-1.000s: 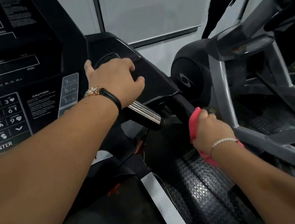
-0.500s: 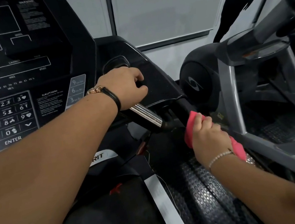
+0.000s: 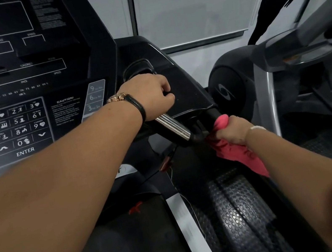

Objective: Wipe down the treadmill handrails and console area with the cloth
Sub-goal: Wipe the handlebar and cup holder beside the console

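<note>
Right hand (image 3: 231,131) fisted round pink cloth (image 3: 239,152), cloth wrapped on black side handrail (image 3: 214,115), tail hanging below wrist. Left hand (image 3: 152,96) clamped on chrome-sleeved grip bar (image 3: 173,128) just beside. Beyond, dark console (image 3: 20,85), keypad (image 3: 20,131) lit white.

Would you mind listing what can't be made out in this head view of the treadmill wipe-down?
- Handrail under the right hand: covered by hand and pink cloth.
- Grip section under the left hand: hidden by the fingers.
- Console left side: cut off by the frame edge.
- Caution text: too small to read.
</note>
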A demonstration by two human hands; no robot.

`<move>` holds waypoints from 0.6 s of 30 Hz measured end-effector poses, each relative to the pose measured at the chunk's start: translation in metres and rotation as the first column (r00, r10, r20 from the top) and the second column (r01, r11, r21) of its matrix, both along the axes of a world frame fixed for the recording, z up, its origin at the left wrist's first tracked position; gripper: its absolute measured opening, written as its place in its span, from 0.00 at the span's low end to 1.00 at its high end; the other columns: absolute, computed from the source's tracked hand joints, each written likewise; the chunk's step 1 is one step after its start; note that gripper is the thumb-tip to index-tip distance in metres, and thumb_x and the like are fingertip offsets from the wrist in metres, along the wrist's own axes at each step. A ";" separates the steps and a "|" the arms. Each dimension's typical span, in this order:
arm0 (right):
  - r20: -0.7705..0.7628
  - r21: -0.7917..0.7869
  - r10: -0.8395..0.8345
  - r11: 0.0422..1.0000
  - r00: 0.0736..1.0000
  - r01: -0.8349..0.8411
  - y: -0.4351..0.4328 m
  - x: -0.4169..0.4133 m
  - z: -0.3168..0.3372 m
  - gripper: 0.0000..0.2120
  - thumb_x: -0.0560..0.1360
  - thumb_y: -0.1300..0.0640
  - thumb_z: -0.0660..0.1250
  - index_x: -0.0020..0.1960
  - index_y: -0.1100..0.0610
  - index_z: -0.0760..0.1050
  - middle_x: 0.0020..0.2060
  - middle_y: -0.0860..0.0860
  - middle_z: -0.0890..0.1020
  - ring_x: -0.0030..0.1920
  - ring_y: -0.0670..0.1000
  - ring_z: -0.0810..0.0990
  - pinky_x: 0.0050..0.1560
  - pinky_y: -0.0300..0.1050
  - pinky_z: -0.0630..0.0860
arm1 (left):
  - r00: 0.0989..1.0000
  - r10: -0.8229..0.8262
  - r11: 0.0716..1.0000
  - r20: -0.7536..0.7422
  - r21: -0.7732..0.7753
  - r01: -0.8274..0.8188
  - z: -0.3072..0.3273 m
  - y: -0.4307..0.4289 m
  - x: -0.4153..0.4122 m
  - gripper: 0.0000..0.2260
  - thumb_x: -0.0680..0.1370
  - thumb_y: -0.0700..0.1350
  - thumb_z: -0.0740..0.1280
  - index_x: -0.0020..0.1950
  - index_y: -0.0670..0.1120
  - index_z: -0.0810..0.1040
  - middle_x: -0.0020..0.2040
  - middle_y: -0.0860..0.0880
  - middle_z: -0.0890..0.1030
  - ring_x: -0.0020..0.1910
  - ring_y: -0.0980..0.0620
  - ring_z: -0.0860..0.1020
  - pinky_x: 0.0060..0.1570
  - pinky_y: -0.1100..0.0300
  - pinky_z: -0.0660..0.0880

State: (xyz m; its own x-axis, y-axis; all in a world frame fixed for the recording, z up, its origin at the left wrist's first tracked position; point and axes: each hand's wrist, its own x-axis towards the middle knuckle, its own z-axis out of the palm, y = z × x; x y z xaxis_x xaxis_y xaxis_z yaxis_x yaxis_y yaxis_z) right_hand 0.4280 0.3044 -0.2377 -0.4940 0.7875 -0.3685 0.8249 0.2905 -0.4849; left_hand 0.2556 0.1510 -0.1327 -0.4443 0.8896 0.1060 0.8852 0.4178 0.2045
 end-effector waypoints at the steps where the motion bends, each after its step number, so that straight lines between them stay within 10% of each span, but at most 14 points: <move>1: 0.019 0.075 -0.001 0.997 1.000 -0.001 -0.007 0.000 -0.006 0.27 0.67 0.45 0.72 0.59 0.60 0.72 0.51 0.55 0.79 0.51 0.58 0.78 0.49 0.46 0.74 | 1.000 0.001 1.000 0.004 -0.006 -0.001 0.000 0.000 0.001 0.14 0.76 0.56 0.60 0.59 0.54 0.76 0.57 0.55 0.78 0.56 0.52 0.75 0.53 0.54 0.74; 4: 0.315 0.597 -0.030 0.783 0.949 -0.173 -0.043 0.007 -0.037 0.30 0.74 0.54 0.61 0.72 0.63 0.55 0.61 0.62 0.73 0.52 0.62 0.78 0.47 0.52 0.77 | 1.000 0.000 1.000 0.007 -0.006 0.000 0.000 0.000 0.001 0.13 0.76 0.56 0.60 0.58 0.55 0.76 0.55 0.55 0.78 0.55 0.53 0.75 0.52 0.55 0.73; 7: 0.446 0.742 -0.068 0.586 0.892 -0.326 -0.061 0.014 -0.057 0.29 0.76 0.61 0.55 0.74 0.65 0.51 0.63 0.67 0.70 0.46 0.64 0.79 0.39 0.54 0.79 | 1.000 -0.006 1.000 0.006 0.004 0.006 -0.001 0.001 0.000 0.12 0.76 0.55 0.61 0.57 0.55 0.76 0.55 0.55 0.78 0.54 0.53 0.75 0.49 0.57 0.72; 12: 0.466 0.675 -0.125 0.690 0.876 -0.261 -0.047 -0.006 -0.042 0.34 0.75 0.59 0.62 0.74 0.64 0.46 0.59 0.64 0.71 0.47 0.61 0.79 0.39 0.51 0.78 | 0.999 -0.024 0.999 0.033 0.037 0.023 -0.004 0.002 -0.004 0.12 0.76 0.54 0.61 0.58 0.56 0.75 0.56 0.56 0.78 0.54 0.55 0.75 0.50 0.58 0.73; 18: 0.289 0.358 -0.156 0.933 0.945 0.045 -0.007 -0.039 -0.017 0.28 0.67 0.54 0.68 0.62 0.62 0.63 0.52 0.59 0.79 0.54 0.63 0.78 0.51 0.55 0.75 | 0.997 -0.032 0.998 0.069 0.062 0.027 -0.005 0.001 -0.005 0.13 0.76 0.54 0.62 0.60 0.55 0.75 0.57 0.57 0.77 0.56 0.55 0.74 0.55 0.54 0.74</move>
State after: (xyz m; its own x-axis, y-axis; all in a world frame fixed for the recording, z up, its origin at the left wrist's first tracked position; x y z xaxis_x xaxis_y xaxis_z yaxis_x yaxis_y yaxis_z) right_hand 0.3893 0.2972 -0.2549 -0.3116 0.9313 -0.1884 0.9499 0.3000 -0.0883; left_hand 0.2505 0.1523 -0.1379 -0.4262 0.8953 0.1295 0.8795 0.3767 0.2907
